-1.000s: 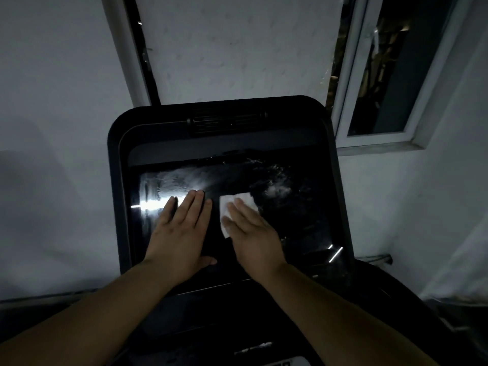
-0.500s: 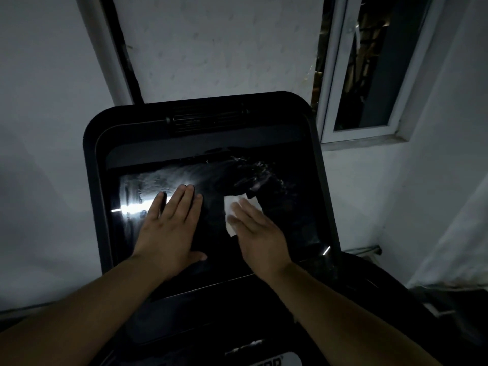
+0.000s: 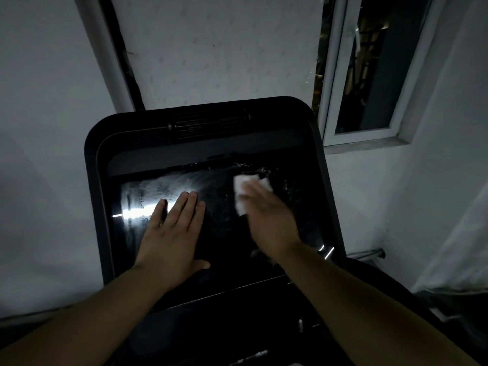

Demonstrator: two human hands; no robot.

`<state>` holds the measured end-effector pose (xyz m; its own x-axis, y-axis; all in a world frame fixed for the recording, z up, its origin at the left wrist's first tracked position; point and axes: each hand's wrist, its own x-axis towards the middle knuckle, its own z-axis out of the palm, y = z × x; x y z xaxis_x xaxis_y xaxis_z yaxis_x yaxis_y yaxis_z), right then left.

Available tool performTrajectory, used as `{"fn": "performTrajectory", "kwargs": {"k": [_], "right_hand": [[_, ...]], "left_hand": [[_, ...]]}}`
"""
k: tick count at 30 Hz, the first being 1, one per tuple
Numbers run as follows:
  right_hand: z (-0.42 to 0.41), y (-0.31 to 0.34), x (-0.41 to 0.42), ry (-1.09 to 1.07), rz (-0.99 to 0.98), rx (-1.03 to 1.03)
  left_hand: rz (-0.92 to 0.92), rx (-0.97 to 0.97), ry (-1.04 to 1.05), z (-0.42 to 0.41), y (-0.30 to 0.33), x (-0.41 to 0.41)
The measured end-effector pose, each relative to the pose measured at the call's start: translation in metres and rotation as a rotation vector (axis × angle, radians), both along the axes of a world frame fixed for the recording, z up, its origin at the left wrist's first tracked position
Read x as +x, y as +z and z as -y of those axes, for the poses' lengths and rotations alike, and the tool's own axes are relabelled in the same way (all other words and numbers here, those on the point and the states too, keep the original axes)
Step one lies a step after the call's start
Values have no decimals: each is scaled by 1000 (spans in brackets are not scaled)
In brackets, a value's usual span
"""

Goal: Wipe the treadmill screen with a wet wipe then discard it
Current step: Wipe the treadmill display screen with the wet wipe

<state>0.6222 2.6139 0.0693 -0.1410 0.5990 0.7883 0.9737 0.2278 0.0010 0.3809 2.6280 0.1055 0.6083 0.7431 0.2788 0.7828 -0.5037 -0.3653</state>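
Right hand [image 3: 269, 220] has straight fingers, held together, pressing the white wipe [image 3: 243, 191] flat against the upper right part of the treadmill screen [image 3: 224, 233]; the hand is blurred, so the thumb is hard to make out. Left hand [image 3: 171, 233] lies flat on the screen's left half, fingers straight and close together, thumb out to the side. Wet streaks gleam on the screen's upper left. A window [image 3: 369, 75] sits beyond the screen's top right corner.

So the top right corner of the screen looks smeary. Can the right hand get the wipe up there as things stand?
Probably yes. The right hand already presses the wet wipe flat near the screen's upper right, nothing lies between it and that corner, and the left hand rests well to the other side.
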Motion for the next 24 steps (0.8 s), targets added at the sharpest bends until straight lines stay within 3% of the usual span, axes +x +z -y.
{"fn": "performTrajectory", "kwargs": {"k": [3, 5, 9, 12, 16, 18, 24], "right_hand": [[-7, 13, 21, -208, -160, -25], [-13, 17, -1, -229, -193, -29], [-25, 16, -59, 11, -31, -7], [-25, 20, -40, 54, 52, -9], [-18, 24, 15, -227, -154, 1], [-20, 30, 0, -302, -220, 4], [-40, 41, -79, 87, 10, -44]], "left_hand": [[5, 2, -4, 0, -1, 0], [3, 4, -3, 0, -1, 0], [30, 17, -33, -2, -2, -1], [23, 10, -33, -4, -4, -2], [5, 3, -13, -2, -4, -1], [-5, 0, -3, -2, -4, 0], [-12, -2, -20, -4, -3, 0]]}}
